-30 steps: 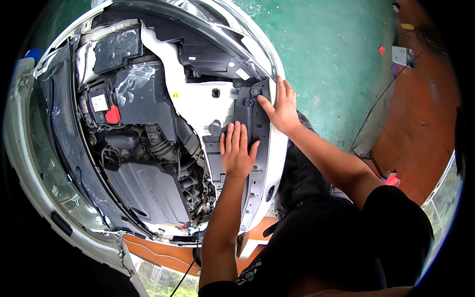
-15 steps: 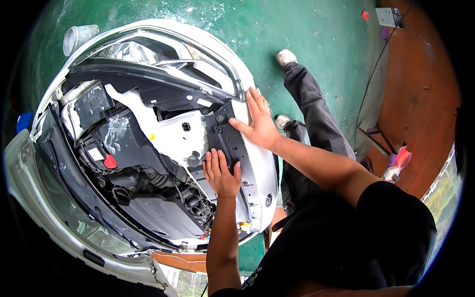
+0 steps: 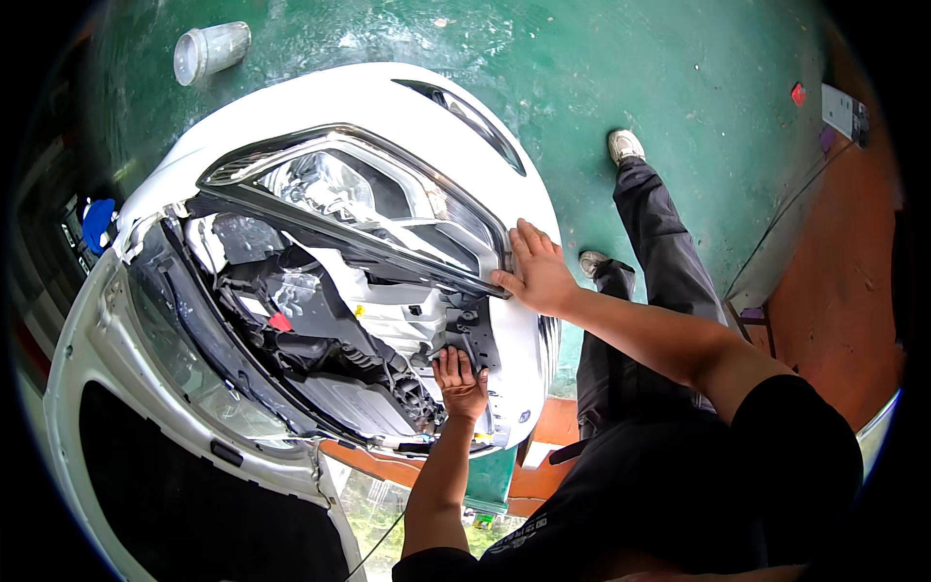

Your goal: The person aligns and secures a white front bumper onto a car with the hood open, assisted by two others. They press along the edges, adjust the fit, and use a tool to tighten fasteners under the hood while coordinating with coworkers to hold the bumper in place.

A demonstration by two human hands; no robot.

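The front end of a white car fills the left and middle, its hood raised. My left hand [image 3: 461,386] lies palm down on the black plastic cover panel [image 3: 473,335] behind the front edge of the engine bay, fingers stretched out. My right hand [image 3: 540,274] rests flat on the white bumper [image 3: 531,335], its fingers beside the inner corner of the headlight [image 3: 359,199]. Its thumb touches the area at the lamp's tip. Both palms are hidden, and I see nothing held in either hand.
The engine bay [image 3: 325,335] lies exposed, with a red cap [image 3: 279,322] in it. The raised hood [image 3: 107,359] is at the lower left. A clear plastic bucket [image 3: 211,52] lies on the green floor [image 3: 582,58]. My legs [image 3: 669,238] stand right of the bumper.
The view has shifted, so more of the headlight, bumper and raised hood shows. Both hands still rest on the car front; the right hand now sits right at the headlight's corner.
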